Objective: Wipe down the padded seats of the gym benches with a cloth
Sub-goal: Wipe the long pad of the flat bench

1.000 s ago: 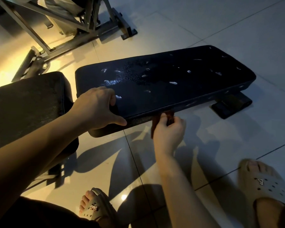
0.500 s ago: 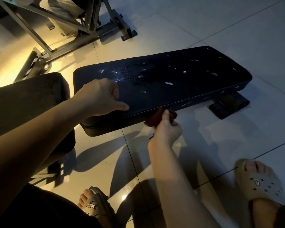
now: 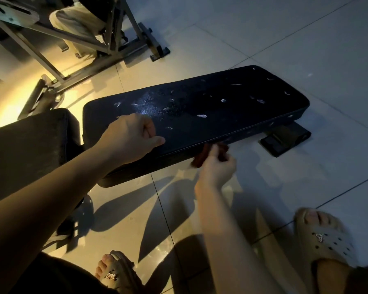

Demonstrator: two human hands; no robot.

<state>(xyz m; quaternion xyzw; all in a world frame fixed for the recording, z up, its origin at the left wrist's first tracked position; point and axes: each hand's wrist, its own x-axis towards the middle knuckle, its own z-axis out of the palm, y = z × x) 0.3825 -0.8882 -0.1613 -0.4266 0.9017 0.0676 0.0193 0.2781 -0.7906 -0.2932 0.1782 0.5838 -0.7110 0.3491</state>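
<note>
Floor tiles [image 3: 306, 39] underlie padded seat [image 3: 221, 122] lying left-right.

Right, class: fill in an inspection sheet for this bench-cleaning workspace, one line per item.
Surface: long black padded bench seat, pale marks dotted across its top.
Job's things: reddish-brown cloth at the seat's near side edge; second dark padded seat to the left.
Clutter: nothing seen.
Grips: left hand curled, resting on the seat top; right hand holds the cloth.
Cables: nothing seen.
Surroundings: pale tiled floor; metal-framed gym machine behind.
</note>
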